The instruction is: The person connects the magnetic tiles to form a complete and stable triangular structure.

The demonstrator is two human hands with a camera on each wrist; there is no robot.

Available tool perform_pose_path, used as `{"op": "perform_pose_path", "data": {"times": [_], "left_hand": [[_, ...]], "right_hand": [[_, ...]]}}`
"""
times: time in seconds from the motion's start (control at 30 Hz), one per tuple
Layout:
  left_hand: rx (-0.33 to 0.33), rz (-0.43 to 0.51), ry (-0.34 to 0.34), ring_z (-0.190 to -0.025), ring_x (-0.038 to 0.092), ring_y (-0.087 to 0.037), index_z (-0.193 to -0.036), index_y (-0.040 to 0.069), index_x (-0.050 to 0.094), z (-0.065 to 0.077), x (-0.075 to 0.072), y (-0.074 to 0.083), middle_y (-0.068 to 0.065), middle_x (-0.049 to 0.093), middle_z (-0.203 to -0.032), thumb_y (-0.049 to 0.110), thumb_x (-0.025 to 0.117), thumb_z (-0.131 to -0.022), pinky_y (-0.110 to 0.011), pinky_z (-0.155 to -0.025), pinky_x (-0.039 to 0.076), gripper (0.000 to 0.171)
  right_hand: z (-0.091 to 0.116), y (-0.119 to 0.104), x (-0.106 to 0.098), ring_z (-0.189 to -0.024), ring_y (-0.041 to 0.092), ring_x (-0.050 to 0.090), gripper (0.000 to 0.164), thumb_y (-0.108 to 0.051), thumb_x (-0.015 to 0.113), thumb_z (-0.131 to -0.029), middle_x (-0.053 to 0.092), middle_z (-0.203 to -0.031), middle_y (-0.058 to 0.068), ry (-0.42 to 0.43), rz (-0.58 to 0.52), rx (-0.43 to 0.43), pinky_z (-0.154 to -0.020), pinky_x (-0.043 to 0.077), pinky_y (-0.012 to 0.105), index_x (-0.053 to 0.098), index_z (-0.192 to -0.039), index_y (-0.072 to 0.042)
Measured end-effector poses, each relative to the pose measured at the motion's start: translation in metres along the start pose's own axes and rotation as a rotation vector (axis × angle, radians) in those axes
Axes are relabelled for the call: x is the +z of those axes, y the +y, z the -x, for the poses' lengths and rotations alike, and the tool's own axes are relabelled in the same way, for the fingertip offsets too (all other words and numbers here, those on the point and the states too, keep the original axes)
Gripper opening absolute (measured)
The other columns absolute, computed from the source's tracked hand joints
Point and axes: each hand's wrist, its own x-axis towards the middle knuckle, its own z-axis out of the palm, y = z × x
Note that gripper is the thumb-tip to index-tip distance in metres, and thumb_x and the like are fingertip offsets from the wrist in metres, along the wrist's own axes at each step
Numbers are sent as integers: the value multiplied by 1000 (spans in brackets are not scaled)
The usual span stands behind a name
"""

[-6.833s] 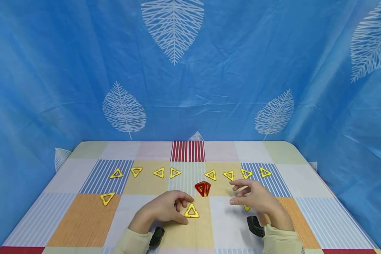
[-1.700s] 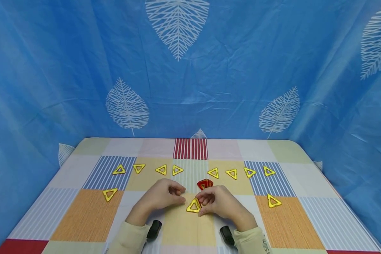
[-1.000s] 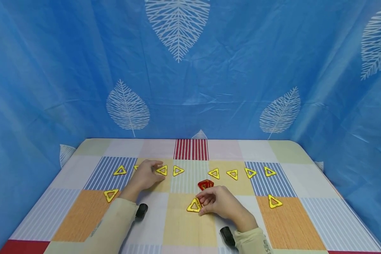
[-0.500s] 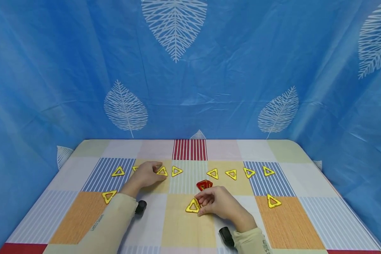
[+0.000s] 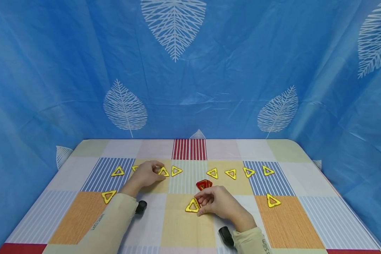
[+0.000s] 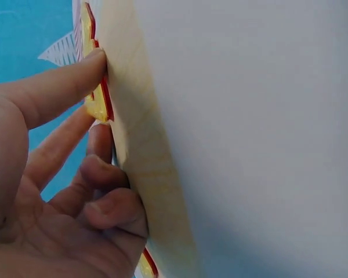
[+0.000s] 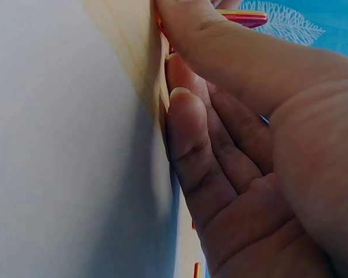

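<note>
My left hand (image 5: 145,173) reaches into the far row and pinches a yellow triangular magnetic tile (image 5: 166,172) flat on the cloth. In the left wrist view, the thumb presses the red-edged tile (image 6: 100,110). Near the middle of the table, my right hand (image 5: 221,203) pinches a second triangular tile (image 5: 198,203), tilted up along the right side of a flat yellow triangular tile (image 5: 192,210). Most of that held tile is hidden by the fingers; a red and yellow edge (image 7: 246,18) juts past the thumb in the right wrist view.
Just beyond the right hand stands a red piece (image 5: 203,184) of joined triangles. Several loose yellow triangles, such as one tile (image 5: 212,176), lie along the far row. Single tiles lie at left (image 5: 104,195) and right (image 5: 274,204). A blue leaf-patterned curtain (image 5: 190,77) hangs behind.
My right hand has come in to the middle tile. My left hand has left that tile for the far row, where the pinched triangle has turned from pointing left to pointing away.
</note>
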Motion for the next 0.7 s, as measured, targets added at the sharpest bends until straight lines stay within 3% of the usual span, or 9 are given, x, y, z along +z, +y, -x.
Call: {"op": "perform_pose_path", "data": {"times": [0.17,0.27,0.47,0.7], "left_hand": [[-26,45,42,-76,54,-21,-115,6,66,0,1,-3,-5,60,-88,17,87,-80,-36,-70,46,42],[-9,55,50,-72,53,-21,-111,8,65,0,1,-4,-4,60,-85,17,88,-78,-35,-66,44,41],[61,79,38,-66,52,-20,-104,12,65,1,1,-3,-4,59,-78,16,86,-81,-34,-62,42,31],[151,76,3,-70,51,-21,-115,16,74,4,3,-2,-3,58,-82,11,78,-88,-34,-62,43,28]], "right_hand": [[0,1,0,-74,15,62,38,-9,92,-70,67,-81,-2,-3,-2,1,-67,52,25,77,-104,-6],[-1,1,0,-74,15,62,37,-8,92,-70,67,-82,-2,-5,-5,-1,-67,52,25,77,-104,-6],[-1,2,0,-75,15,62,37,-8,92,-70,67,-82,-3,-8,-11,1,-67,53,25,77,-104,-6],[-1,2,0,-75,15,62,37,-9,92,-70,67,-81,-2,-7,-13,6,-67,53,25,77,-104,-6]]}}
